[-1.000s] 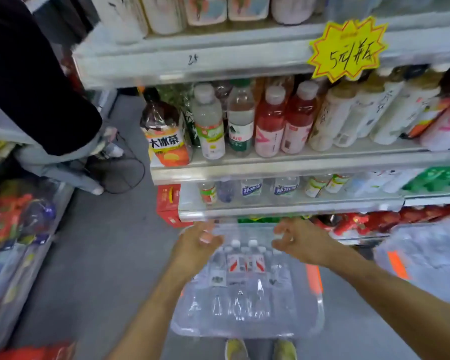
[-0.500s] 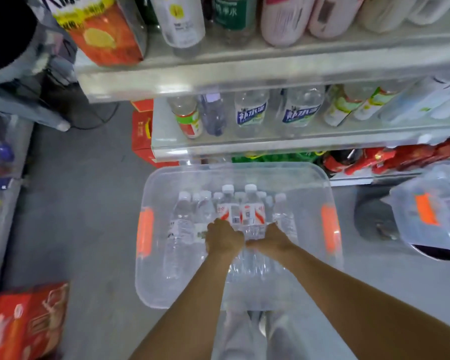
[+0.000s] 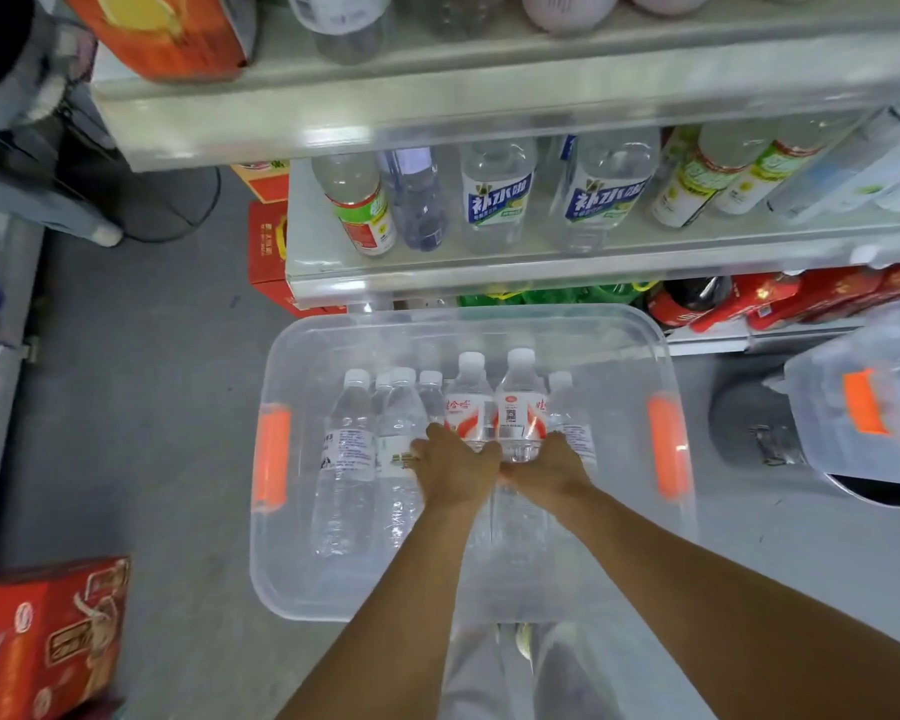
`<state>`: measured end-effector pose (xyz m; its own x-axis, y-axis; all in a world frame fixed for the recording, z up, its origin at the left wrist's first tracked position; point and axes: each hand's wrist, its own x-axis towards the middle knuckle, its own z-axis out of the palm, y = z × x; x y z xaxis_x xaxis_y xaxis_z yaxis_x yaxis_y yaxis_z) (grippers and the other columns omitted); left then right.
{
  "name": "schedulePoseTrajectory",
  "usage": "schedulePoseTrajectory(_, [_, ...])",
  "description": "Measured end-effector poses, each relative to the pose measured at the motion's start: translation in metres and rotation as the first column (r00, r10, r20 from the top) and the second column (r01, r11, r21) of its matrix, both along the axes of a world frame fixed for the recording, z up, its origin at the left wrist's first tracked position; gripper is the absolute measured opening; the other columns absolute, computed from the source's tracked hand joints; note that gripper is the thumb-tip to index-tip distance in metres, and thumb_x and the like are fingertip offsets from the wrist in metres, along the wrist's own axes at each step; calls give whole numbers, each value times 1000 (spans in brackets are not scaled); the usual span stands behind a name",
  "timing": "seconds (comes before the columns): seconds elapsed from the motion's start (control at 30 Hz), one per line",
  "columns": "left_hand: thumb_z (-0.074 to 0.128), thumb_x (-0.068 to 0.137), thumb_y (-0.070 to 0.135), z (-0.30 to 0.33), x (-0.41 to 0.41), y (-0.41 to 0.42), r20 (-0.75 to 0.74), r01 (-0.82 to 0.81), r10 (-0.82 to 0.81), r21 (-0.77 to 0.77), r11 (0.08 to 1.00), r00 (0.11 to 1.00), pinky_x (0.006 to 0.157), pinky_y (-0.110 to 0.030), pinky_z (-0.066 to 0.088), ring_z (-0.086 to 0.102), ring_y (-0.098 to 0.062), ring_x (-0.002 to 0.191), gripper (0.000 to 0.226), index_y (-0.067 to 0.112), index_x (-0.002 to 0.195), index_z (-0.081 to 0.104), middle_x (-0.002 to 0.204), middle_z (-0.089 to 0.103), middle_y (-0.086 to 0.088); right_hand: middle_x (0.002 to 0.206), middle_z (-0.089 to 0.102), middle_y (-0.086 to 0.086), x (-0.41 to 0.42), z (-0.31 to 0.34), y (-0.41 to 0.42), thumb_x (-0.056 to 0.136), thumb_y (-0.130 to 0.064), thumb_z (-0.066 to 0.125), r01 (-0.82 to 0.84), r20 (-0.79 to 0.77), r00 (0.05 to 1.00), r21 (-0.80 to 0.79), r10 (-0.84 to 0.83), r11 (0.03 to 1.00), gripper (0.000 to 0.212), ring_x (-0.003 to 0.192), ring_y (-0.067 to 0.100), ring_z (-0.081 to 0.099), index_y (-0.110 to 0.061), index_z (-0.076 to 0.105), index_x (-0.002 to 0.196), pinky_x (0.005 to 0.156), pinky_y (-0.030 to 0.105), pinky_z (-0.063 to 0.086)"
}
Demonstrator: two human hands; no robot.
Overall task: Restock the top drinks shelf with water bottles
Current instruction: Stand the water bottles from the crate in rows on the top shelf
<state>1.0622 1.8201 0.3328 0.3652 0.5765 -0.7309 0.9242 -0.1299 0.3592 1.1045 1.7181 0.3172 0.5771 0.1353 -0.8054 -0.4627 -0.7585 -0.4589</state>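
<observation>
A clear plastic bin with orange handles stands on the floor below the shelves and holds several upright water bottles. Two of them carry red-and-white labels. My left hand grips the left red-label bottle low on its body. My right hand grips the right red-label bottle the same way. Both hands are side by side inside the bin. Clear-label water bottles stand to the left of my hands. The top shelf is out of view.
Two shelf edges overhang the bin's far side, the lower shelf stocked with drinks. A second clear bin lies at the right. A red carton sits at bottom left. Another person's leg is at upper left.
The view dropped from the shelves down to the bin. My hands went from the bin's far rim down into it and closed on the two red-label bottles.
</observation>
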Motion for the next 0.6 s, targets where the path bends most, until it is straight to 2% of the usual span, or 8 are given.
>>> schedulePoseTrajectory(0.1, [71, 82, 16, -4, -6, -6, 154, -195, 226, -193, 962, 962, 71, -31, 54, 64, -21, 91, 49, 17, 115, 35, 108, 60, -7, 108, 69, 7, -3, 0, -4, 64, -30, 86, 123, -29, 992, 21, -122, 992, 69, 95, 25, 69, -11, 53, 123, 82, 41, 60])
schedulePoseTrajectory(0.17, [73, 79, 12, -6, -9, -4, 168, -185, 222, -212, 960, 960, 62, -25, 50, 63, -14, 82, 51, 18, 111, 33, 96, 60, -1, 110, 69, 11, -4, 0, -8, 67, -15, 84, 170, -68, 984, 69, -165, 983, 68, 99, 29, 69, -6, 50, 125, 86, 46, 59])
schedulePoseTrajectory(0.2, [75, 77, 11, -7, -9, -3, 158, -160, 193, -199, 967, 969, 62, -25, 51, 64, -16, 83, 51, 16, 112, 37, 96, 62, -2, 111, 68, 13, -3, 1, -10, 68, -12, 83, 181, -73, 982, 93, -175, 979, 67, 101, 30, 68, -5, 50, 126, 88, 47, 58])
schedulePoseTrajectory(0.27, [78, 73, 14, -7, -5, 0, 112, -87, 109, -192, 978, 988, 73, -32, 58, 67, -22, 92, 45, 10, 112, 56, 102, 68, -6, 111, 68, 15, -2, 5, -17, 69, -8, 81, 194, -66, 980, 140, -186, 971, 64, 101, 29, 68, -3, 51, 125, 87, 47, 59])
schedulePoseTrajectory(0.33, [77, 73, 19, -3, -3, 2, 86, -85, 114, -286, 954, 990, 72, -30, 57, 69, -19, 88, 30, 14, 102, 70, 98, 73, -5, 108, 69, 16, 0, 15, -25, 69, -4, 78, 201, -59, 979, 184, -193, 962, 60, 92, 23, 69, -2, 54, 123, 81, 42, 61])
schedulePoseTrajectory(0.4, [77, 73, 20, 6, -4, 4, 79, -126, 171, -401, 907, 982, 63, -26, 52, 68, -14, 81, 24, 17, 96, 71, 91, 74, -2, 101, 71, 15, 0, 29, -32, 67, -1, 76, 185, -42, 983, 209, -180, 960, 53, 82, 21, 68, -4, 60, 118, 75, 37, 61])
schedulePoseTrajectory(0.53, [81, 74, 14, 35, -8, 6, 142, -145, 248, -509, 849, 958, 81, -42, 60, 70, -19, 94, 41, 21, 108, 59, 101, 73, -1, 83, 76, 6, 1, 66, -37, 70, 2, 74, 129, -42, 992, 268, -122, 955, 37, 78, 24, 74, -18, 71, 101, 72, 40, 63])
schedulePoseTrajectory(0.6, [81, 75, 17, 59, -10, 9, 197, -114, 249, -522, 846, 948, 68, -34, 60, 73, -15, 84, 38, 21, 107, 61, 95, 76, 0, 80, 76, 5, 4, 92, -38, 72, 2, 77, 136, -44, 991, 296, -128, 945, 34, 73, 21, 74, -16, 71, 100, 69, 34, 63])
